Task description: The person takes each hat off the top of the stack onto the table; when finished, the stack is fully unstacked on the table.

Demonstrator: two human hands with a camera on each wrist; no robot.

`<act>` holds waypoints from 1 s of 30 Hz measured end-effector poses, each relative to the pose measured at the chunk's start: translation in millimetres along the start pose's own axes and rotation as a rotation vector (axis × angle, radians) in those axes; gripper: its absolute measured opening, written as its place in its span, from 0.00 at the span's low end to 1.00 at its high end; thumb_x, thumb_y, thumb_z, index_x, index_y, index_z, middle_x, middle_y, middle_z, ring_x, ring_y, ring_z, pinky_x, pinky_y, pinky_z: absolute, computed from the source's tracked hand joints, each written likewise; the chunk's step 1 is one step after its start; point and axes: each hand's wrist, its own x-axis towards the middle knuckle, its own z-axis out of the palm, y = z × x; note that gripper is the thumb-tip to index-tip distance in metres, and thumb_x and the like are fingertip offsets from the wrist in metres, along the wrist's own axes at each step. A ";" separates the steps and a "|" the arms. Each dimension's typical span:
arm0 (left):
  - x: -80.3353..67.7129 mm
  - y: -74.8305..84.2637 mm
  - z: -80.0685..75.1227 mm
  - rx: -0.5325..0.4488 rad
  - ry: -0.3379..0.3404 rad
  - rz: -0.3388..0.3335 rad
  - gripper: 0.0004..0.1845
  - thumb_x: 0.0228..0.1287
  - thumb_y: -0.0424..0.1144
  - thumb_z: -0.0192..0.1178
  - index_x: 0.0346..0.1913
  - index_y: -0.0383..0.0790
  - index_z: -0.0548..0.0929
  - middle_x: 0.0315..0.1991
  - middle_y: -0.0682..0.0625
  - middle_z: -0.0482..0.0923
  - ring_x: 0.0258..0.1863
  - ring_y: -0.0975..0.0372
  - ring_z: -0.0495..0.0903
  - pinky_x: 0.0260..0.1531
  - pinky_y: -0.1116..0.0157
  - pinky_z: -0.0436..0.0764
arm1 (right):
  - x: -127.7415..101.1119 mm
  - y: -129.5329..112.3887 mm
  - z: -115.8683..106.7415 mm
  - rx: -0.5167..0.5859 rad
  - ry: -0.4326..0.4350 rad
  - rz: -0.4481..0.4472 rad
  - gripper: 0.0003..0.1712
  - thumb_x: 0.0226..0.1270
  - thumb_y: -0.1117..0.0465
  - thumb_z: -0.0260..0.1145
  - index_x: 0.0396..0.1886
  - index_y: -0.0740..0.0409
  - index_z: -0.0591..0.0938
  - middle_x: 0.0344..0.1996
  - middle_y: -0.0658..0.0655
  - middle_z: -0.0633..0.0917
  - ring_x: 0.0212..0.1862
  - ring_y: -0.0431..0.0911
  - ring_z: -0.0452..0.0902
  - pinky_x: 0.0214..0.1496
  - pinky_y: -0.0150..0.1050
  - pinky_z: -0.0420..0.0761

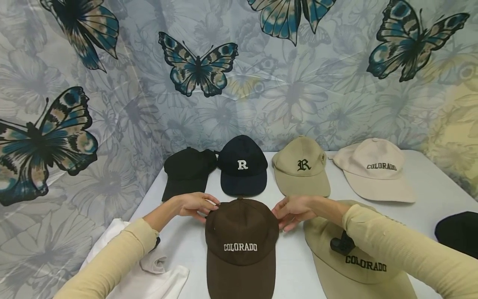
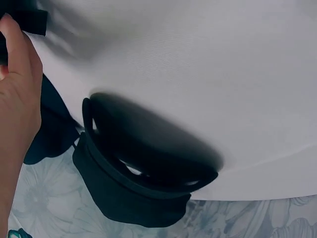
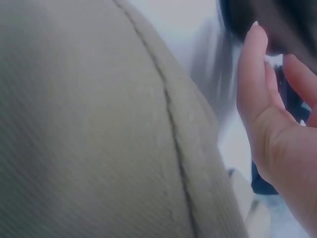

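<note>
At the near left edge of the white surface (image 1: 186,245), a folded white cloth (image 1: 157,274) lies clear of the work. Left hand (image 1: 194,204) and right hand (image 1: 295,211) pinch the brown COLORADO cap (image 1: 240,241) at both sides of its crown, fingers curled onto the fabric. Squaring it calls for even pressure, brim kept off the khaki COLORADO cap (image 1: 358,265) just beside it.

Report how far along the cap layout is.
Done, it seems: four caps sit in a back row, the black cap, navy R cap, khaki R cap and cream COLORADO cap. In hand: left hand and right hand touch the brown COLORADO cap. Possibly left: the khaki COLORADO cap under the right forearm.
</note>
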 end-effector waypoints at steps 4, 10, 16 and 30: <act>2.3 -0.3 2.4 0.005 0.002 -0.006 0.21 0.68 0.31 0.56 0.62 0.32 0.71 0.46 0.46 0.79 0.37 0.61 0.80 0.35 0.61 0.81 | -1.1 -0.7 1.1 0.003 -0.001 0.026 0.09 0.65 0.73 0.59 0.45 0.67 0.76 0.30 0.60 0.81 0.30 0.46 0.80 0.35 0.39 0.83; 5.6 -2.9 3.8 0.034 0.012 -0.009 0.16 0.66 0.30 0.58 0.55 0.29 0.78 0.38 0.48 0.82 0.35 0.61 0.80 0.29 0.65 0.80 | -3.1 -2.3 3.8 0.007 -0.028 0.042 0.15 0.61 0.77 0.59 0.48 0.67 0.74 0.27 0.60 0.81 0.27 0.44 0.80 0.33 0.36 0.82; 4.6 -4.6 1.4 0.049 0.046 -0.011 0.16 0.65 0.29 0.59 0.55 0.30 0.78 0.39 0.47 0.81 0.37 0.60 0.80 0.30 0.65 0.80 | -6.3 -4.8 1.2 0.028 -0.022 -0.017 0.16 0.63 0.76 0.59 0.49 0.66 0.69 0.25 0.59 0.80 0.26 0.44 0.79 0.33 0.35 0.81; 0.6 -2.3 -3.3 0.021 0.049 0.003 0.15 0.67 0.29 0.57 0.55 0.29 0.78 0.40 0.47 0.80 0.39 0.60 0.79 0.35 0.63 0.81 | -12.9 -10.9 -6.5 0.071 -0.048 -0.118 0.18 0.65 0.76 0.57 0.52 0.68 0.64 0.26 0.58 0.80 0.30 0.45 0.81 0.39 0.39 0.82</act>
